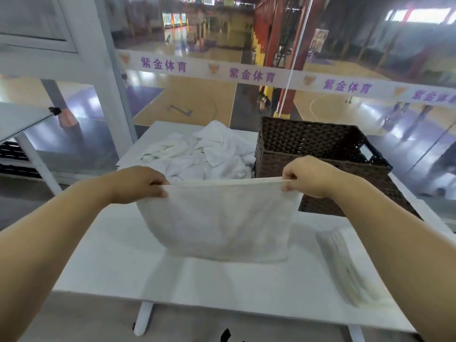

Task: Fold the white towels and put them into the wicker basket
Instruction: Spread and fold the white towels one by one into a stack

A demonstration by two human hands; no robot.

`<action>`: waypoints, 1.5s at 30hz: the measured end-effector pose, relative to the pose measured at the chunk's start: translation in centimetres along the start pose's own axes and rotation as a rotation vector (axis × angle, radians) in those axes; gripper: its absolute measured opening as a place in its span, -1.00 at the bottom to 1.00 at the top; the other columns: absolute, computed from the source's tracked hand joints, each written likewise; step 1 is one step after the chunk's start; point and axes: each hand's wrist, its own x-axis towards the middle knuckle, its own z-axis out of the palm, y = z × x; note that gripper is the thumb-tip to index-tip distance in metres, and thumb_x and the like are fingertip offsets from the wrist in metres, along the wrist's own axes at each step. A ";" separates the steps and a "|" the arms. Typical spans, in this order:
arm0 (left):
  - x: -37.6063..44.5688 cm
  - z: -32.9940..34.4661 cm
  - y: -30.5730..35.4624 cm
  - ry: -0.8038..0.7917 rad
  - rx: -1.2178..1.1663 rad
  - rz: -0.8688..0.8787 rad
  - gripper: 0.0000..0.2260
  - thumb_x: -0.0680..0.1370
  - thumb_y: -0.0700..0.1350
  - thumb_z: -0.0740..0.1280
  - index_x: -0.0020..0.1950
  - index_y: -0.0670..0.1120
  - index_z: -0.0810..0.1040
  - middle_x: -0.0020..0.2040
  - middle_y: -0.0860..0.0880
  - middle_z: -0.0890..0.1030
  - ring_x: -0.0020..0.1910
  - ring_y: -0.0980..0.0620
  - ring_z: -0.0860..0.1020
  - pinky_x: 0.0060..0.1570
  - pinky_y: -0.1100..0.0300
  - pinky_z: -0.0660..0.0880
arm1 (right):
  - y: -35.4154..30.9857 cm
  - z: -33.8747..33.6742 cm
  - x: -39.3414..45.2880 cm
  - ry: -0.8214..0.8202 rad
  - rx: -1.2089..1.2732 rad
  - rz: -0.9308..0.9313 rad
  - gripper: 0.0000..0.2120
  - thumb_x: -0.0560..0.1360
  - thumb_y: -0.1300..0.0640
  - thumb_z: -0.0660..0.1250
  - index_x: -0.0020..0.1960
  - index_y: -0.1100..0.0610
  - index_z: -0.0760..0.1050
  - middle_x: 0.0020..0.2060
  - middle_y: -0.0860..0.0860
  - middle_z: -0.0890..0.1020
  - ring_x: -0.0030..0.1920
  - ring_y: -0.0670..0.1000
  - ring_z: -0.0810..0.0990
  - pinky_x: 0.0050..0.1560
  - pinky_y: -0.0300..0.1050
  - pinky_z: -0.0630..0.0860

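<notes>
A white towel [219, 218] hangs doubled over above the white table [172, 287], stretched between both hands. My left hand [138, 183] pinches its top left corner and my right hand [308, 176] pinches its top right corner. Behind it lies a heap of crumpled white towels [204, 154] at the table's far side. The dark brown wicker basket [318, 146] stands at the far right, just behind my right hand; I cannot see its floor. A folded white towel [345, 267] lies on the table at the near right, partly under my right forearm.
A glass wall with a white banner [246, 75] runs behind the table, overlooking a sports hall. A second white table [22, 119] stands at the left. The near table edge runs across the bottom of the view.
</notes>
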 end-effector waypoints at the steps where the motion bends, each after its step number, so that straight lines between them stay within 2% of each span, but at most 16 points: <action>1: 0.1 -0.3 0.1 0.053 -0.030 0.018 -0.90 0.57 -0.01 0.28 -0.15 0.12 0.51 -0.15 0.15 0.53 -0.14 0.23 0.44 -0.14 0.39 0.32 | 0.3 -0.4 -0.4 0.000 0.031 0.003 -0.83 0.48 0.00 0.39 -0.17 0.10 0.58 -0.23 -0.01 0.60 -0.17 0.00 0.54 -0.15 -0.10 0.44; 3: 0.3 -0.8 0.3 0.047 -0.051 0.041 -0.91 0.55 0.04 0.29 -0.11 0.08 0.55 -0.11 0.11 0.57 -0.09 0.16 0.48 -0.03 0.29 0.39 | 1.0 -1.2 -1.6 -0.100 0.133 -0.003 -0.86 0.45 0.02 0.43 -0.23 0.07 0.60 -0.27 -0.04 0.61 -0.21 -0.04 0.54 -0.18 -0.14 0.44; 5: 0.2 -1.2 0.5 -0.032 -0.073 0.057 -0.92 0.52 0.08 0.33 -0.11 0.12 0.58 -0.10 0.17 0.59 -0.06 0.18 0.51 -0.02 0.33 0.39 | 1.5 -1.8 -2.7 -0.222 0.192 0.014 -0.86 0.43 0.02 0.45 -0.28 0.01 0.60 -0.29 -0.09 0.62 -0.21 -0.08 0.56 -0.18 -0.20 0.45; 7: 0.5 -1.3 0.6 -0.077 -0.142 0.064 -0.93 0.49 0.08 0.38 -0.13 0.13 0.62 -0.12 0.17 0.62 -0.08 0.19 0.53 -0.02 0.32 0.40 | 2.0 -2.0 -3.0 -0.233 0.196 0.035 -0.86 0.43 0.02 0.46 -0.30 -0.01 0.60 -0.28 -0.10 0.62 -0.20 -0.08 0.56 -0.17 -0.22 0.45; 10: 1.3 -1.2 1.0 -0.048 -0.171 0.072 -0.96 0.46 0.03 0.43 -0.11 0.11 0.64 -0.10 0.13 0.64 -0.05 0.13 0.55 0.06 0.22 0.43 | 2.8 -1.6 -2.6 -0.142 0.208 0.067 -0.90 0.42 0.05 0.47 -0.26 -0.02 0.60 -0.24 -0.10 0.63 -0.16 -0.08 0.57 -0.15 -0.23 0.44; 14: 2.7 -2.0 2.4 -0.011 -0.024 0.100 -0.84 0.50 -0.11 0.38 -0.11 0.19 0.53 -0.06 0.16 0.59 -0.02 0.10 0.50 -0.04 0.31 0.38 | 3.8 -1.5 -1.7 0.005 0.153 0.086 -0.89 0.42 0.08 0.46 -0.26 -0.04 0.57 -0.24 -0.11 0.61 -0.16 -0.08 0.55 -0.20 -0.24 0.39; 16: 3.2 -2.8 3.0 0.108 0.030 0.110 -0.84 0.54 -0.11 0.31 -0.06 0.19 0.46 -0.03 0.13 0.57 0.00 0.06 0.48 -0.05 0.25 0.37 | 4.5 -1.9 -1.5 0.137 0.140 0.095 -0.92 0.44 0.11 0.44 -0.19 -0.04 0.57 -0.20 -0.10 0.60 -0.12 -0.06 0.54 -0.14 -0.22 0.40; 19: 3.3 -3.9 3.8 0.318 0.074 0.062 -0.86 0.61 -0.04 0.20 0.15 0.12 0.39 0.05 -0.03 0.54 -0.07 -0.01 0.44 -0.09 0.17 0.31 | 5.5 -2.4 -2.1 0.344 0.224 0.085 -0.86 0.45 0.15 0.44 -0.13 -0.08 0.55 -0.18 -0.11 0.60 -0.10 -0.05 0.55 -0.07 -0.16 0.43; 23: 2.1 -3.1 4.9 0.464 0.211 0.074 -0.73 0.63 0.03 0.09 0.32 0.04 0.25 0.12 -0.14 0.58 -0.14 -0.06 0.46 -0.12 0.15 0.37 | 6.1 -2.0 -4.2 0.428 0.228 0.076 -0.78 0.47 0.14 0.42 0.06 -0.05 0.50 -0.17 -0.11 0.56 -0.09 -0.03 0.54 0.01 -0.08 0.45; 26: 0.9 0.1 4.5 0.374 0.304 0.081 -0.72 0.64 0.08 0.01 0.33 0.11 0.28 0.16 -0.10 0.56 -0.08 -0.03 0.45 -0.08 0.21 0.32 | 6.1 0.8 -5.6 0.323 0.198 0.085 -0.81 0.47 0.13 0.41 0.02 -0.09 0.52 -0.20 -0.13 0.59 -0.11 -0.03 0.56 -0.05 -0.10 0.44; 28: 0.3 3.6 3.9 0.265 0.409 0.111 -0.74 0.62 0.09 0.01 0.27 0.18 0.36 0.13 -0.01 0.57 -0.02 -0.03 0.50 -0.03 0.17 0.41 | 6.0 3.9 -6.3 0.187 0.147 0.089 -0.87 0.47 0.11 0.40 -0.09 -0.13 0.56 -0.21 -0.16 0.61 -0.09 -0.05 0.57 -0.10 -0.13 0.45; 31: -1.2 10.1 3.3 -0.026 0.407 0.134 -0.75 0.64 0.00 0.06 0.29 0.16 0.38 0.14 0.01 0.58 0.04 -0.04 0.54 0.01 0.17 0.44 | 5.4 9.7 -7.4 -0.065 0.066 0.085 -0.94 0.48 0.05 0.38 -0.05 -0.08 0.57 -0.15 -0.16 0.58 -0.06 -0.07 0.50 -0.18 -0.22 0.37; 33: -2.7 14.0 3.5 -0.197 0.319 0.114 -0.76 0.64 -0.03 0.06 0.27 0.12 0.39 0.12 -0.02 0.56 0.06 -0.04 0.53 0.02 0.16 0.43 | 4.8 13.7 -8.2 -0.225 0.057 0.067 -0.95 0.48 0.05 0.38 -0.09 -0.07 0.53 -0.12 -0.12 0.57 -0.06 -0.06 0.48 -0.14 -0.20 0.39; 37: -4.5 19.1 3.7 -0.377 0.184 0.057 -0.83 0.64 -0.08 0.08 0.13 0.03 0.44 -0.10 0.00 0.45 -0.11 -0.01 0.46 -0.16 0.17 0.34 | 4.2 19.2 -9.6 -0.425 0.145 0.074 -0.74 0.45 0.10 0.41 -0.27 -0.15 0.38 -0.25 -0.18 0.43 -0.20 -0.13 0.43 -0.27 -0.29 0.31; 41: -4.4 20.3 3.4 -0.390 0.087 0.021 -0.82 0.63 -0.03 0.10 0.13 0.07 0.47 -0.02 -0.03 0.53 -0.05 -0.01 0.52 -0.07 0.13 0.43 | 4.6 20.8 -10.0 -0.484 0.197 0.121 -0.84 0.45 0.13 0.39 -0.20 -0.06 0.42 -0.23 -0.17 0.42 -0.19 -0.10 0.41 -0.27 -0.28 0.30; 45: -2.1 19.9 3.1 -0.301 0.078 0.010 -0.81 0.62 -0.04 0.10 0.14 0.09 0.48 0.01 -0.02 0.56 -0.02 -0.01 0.52 -0.09 0.15 0.42 | 5.6 20.9 -8.7 -0.432 0.225 0.195 -0.85 0.51 0.10 0.33 -0.19 -0.05 0.40 -0.18 -0.11 0.45 -0.21 -0.07 0.43 -0.25 -0.22 0.34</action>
